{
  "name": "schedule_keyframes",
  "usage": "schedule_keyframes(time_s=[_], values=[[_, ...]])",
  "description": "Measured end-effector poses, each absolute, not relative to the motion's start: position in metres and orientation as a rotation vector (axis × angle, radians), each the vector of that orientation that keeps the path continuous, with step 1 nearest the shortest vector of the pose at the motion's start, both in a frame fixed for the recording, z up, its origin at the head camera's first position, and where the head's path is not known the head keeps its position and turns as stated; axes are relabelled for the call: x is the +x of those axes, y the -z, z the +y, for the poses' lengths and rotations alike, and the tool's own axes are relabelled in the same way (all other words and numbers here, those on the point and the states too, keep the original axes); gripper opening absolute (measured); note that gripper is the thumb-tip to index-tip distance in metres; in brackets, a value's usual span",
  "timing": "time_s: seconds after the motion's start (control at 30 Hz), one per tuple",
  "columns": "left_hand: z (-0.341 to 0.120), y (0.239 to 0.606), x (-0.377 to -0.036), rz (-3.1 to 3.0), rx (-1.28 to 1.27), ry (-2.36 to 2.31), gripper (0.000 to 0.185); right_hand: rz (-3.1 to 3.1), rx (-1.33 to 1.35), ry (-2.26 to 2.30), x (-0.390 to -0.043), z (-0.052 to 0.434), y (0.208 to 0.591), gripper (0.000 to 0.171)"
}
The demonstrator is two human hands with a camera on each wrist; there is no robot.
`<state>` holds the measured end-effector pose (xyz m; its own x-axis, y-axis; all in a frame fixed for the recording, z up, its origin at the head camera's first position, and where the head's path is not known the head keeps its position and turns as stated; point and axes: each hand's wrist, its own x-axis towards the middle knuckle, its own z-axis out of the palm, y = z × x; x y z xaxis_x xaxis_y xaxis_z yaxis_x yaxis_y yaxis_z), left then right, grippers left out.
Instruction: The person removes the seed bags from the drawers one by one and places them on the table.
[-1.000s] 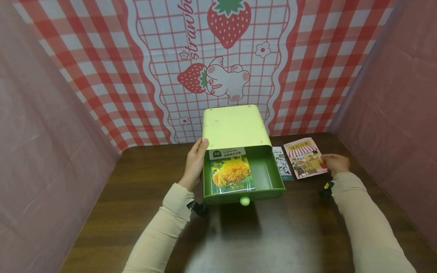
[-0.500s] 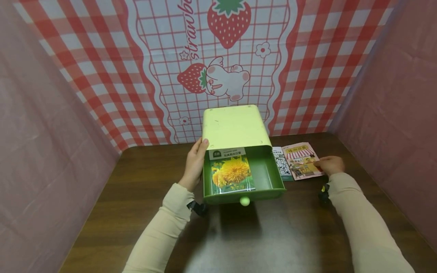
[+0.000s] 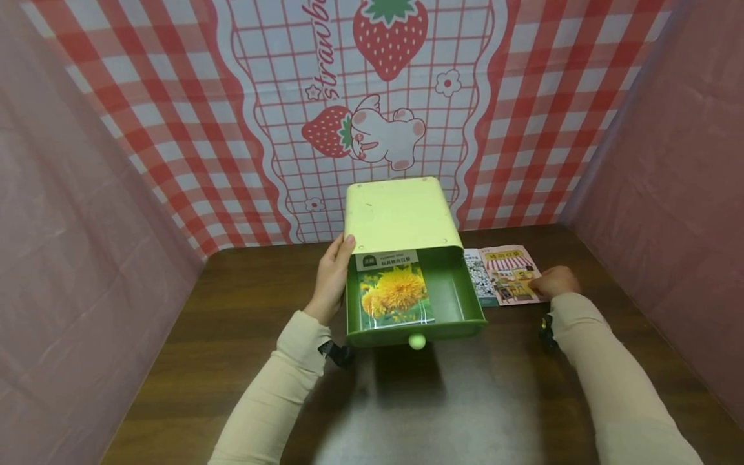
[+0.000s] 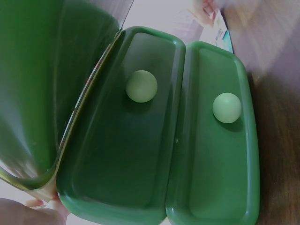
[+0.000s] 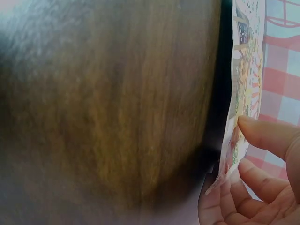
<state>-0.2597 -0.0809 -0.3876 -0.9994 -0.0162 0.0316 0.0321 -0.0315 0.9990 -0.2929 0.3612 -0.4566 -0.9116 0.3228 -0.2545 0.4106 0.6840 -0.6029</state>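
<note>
A pale yellow-green desktop drawer box (image 3: 401, 216) stands near the back of the table. My left hand (image 3: 330, 281) grips its left side, thumb at the front top corner. Its green top drawer (image 3: 453, 290) is pulled out, and a seed packet with yellow flowers (image 3: 398, 294) lies in the left part. Two lower drawers (image 4: 126, 154) with round knobs are shut in the left wrist view. My right hand (image 3: 557, 282) pinches the right edge of a pink seed packet (image 3: 508, 274) between thumb and fingers, shown close up in the right wrist view.
A black-and-white packet (image 3: 481, 281) with a green lower edge lies partly hidden behind the drawer and beside the pink packet. A red checked strawberry cloth (image 3: 261, 194) hangs behind the brown wooden table (image 3: 250, 303). Pink cloth walls (image 3: 668, 161) close both sides.
My right hand has moved left with the pink packet, bringing it against the black-and-white packet and overlapping it in view. My left hand and the drawer box have stayed in place.
</note>
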Motion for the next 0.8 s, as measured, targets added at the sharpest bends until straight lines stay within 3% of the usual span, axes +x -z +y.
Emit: schedule_keyframes(time_s=[0.57, 0.8], values=[[-0.080, 0.388, -0.260, -2.154, -0.022, 2.236, 0.075, 2.799, 0.553, 0.942, -0.296, 0.363, 0.456, 0.038], [-0.081, 0.388, -0.260, -2.157, -0.024, 2.236, 0.076, 2.900, 0.469, 1.086, -0.294, 0.348, 0.432, 0.056]])
